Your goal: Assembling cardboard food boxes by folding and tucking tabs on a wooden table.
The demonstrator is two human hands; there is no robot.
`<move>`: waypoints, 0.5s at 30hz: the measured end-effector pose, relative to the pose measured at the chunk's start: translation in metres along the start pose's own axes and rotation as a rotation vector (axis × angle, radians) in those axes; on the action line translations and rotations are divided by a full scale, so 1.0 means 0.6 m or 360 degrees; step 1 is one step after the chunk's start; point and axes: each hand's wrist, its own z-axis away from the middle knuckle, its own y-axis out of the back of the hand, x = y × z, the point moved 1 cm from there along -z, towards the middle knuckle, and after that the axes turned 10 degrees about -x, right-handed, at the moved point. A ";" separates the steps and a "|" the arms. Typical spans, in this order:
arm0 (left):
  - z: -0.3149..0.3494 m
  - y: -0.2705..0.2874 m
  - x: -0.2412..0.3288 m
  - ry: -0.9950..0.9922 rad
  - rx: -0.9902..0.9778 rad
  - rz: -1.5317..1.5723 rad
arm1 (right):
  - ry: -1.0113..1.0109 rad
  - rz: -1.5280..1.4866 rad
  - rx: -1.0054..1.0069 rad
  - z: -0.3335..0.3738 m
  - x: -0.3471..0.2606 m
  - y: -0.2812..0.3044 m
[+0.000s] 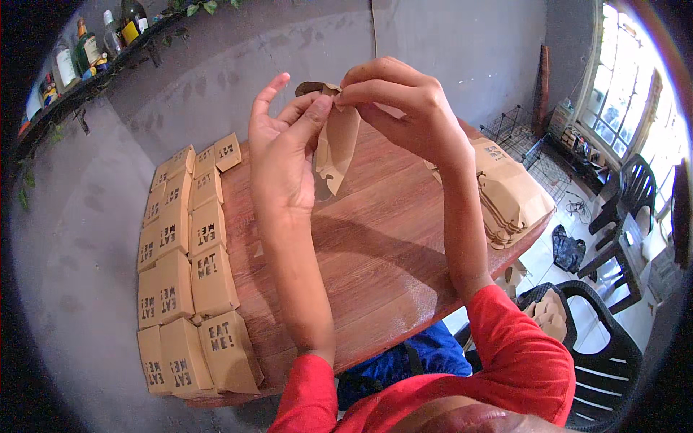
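Raised over the table, a partly folded brown cardboard box [338, 148] hangs between my two hands, with a notched, curved tab at its lower end. My left hand [284, 162] pinches its upper left edge between thumb and fingers, the little finger sticking out. The fingertips of my right hand [404, 108] are closed on the top right of the same box, close to the left thumb. Its far side is hidden. Beyond my right forearm lies a stack of flat cardboard box blanks [516, 191] with cut-out edges.
Folded brown boxes [213, 278] with dark printing line the left end of the reddish wooden table [354, 252]. A shelf [94, 76] holds several bottles at upper left. Black plastic chairs [606, 346] stand on the right, one with cardboard pieces [548, 315] on it.
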 end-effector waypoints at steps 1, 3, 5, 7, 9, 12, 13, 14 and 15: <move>0.000 0.002 0.000 0.0003 0.0015 -0.0005 | 0.0002 -0.0014 -0.0021 0.000 0.000 -0.002; 0.000 0.003 0.000 0.0003 0.0028 -0.0017 | 0.0028 -0.0053 -0.0043 -0.002 -0.003 0.002; 0.000 0.002 -0.002 0.0005 0.0038 -0.0023 | 0.0049 -0.0087 -0.0069 0.000 -0.003 0.003; 0.002 0.001 0.002 -0.0026 0.0018 0.0015 | -0.0023 -0.0116 -0.0072 0.000 -0.002 -0.001; 0.002 0.002 0.004 -0.0016 0.0027 -0.0017 | -0.0021 -0.0133 -0.0079 -0.003 -0.002 -0.001; 0.004 0.001 0.007 -0.0016 0.0037 -0.0029 | -0.0025 -0.0129 -0.0071 -0.003 -0.001 -0.002; 0.005 0.000 0.008 -0.0026 0.0039 -0.0012 | -0.0029 -0.0112 -0.0054 -0.003 -0.001 -0.004; 0.006 0.000 0.009 -0.0024 0.0040 -0.0013 | -0.0031 -0.0113 -0.0053 -0.005 0.001 -0.007; 0.007 0.000 0.010 -0.0037 0.0034 -0.0012 | 0.0008 -0.0149 0.0034 -0.006 0.004 -0.010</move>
